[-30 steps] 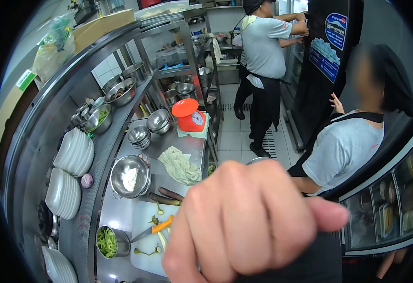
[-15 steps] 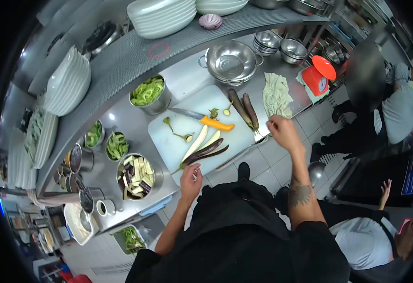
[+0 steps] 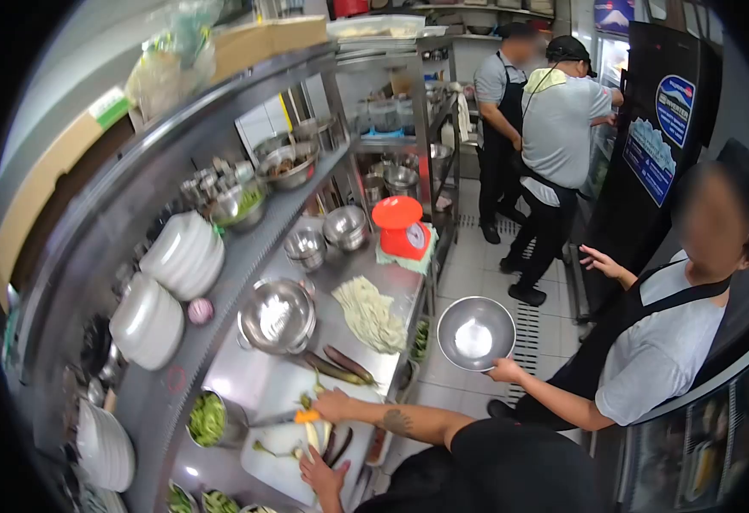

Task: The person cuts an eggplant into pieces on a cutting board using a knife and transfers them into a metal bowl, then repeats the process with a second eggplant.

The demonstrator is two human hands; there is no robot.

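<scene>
My right hand (image 3: pixel 331 404) is closed on the orange handle of a knife (image 3: pixel 307 416) over the white cutting board (image 3: pixel 259 466). Low on the board, my left hand (image 3: pixel 321 473) has its fingers spread, close beside the peeled and unpeeled eggplants (image 3: pixel 337 445). Cut green eggplant tops (image 3: pixel 263 447) lie to the left. Two dark eggplants (image 3: pixel 349 363) rest at the board's far edge, near a pale green cloth (image 3: pixel 368 315) and a steel colander (image 3: pixel 277 316).
A co-worker (image 3: pixel 648 342) at the right holds an empty steel bowl (image 3: pixel 476 333). Two other people (image 3: pixel 554 128) stand by the dark fridge (image 3: pixel 669 111). A red scale (image 3: pixel 402 227) sits at the counter's far end. Stacked white plates (image 3: pixel 148 321) line the shelf at left.
The view has swung up and right. My right hand has moved from beside the dark eggplants to the knife and taken hold of it. The co-worker and bowl now show more fully.
</scene>
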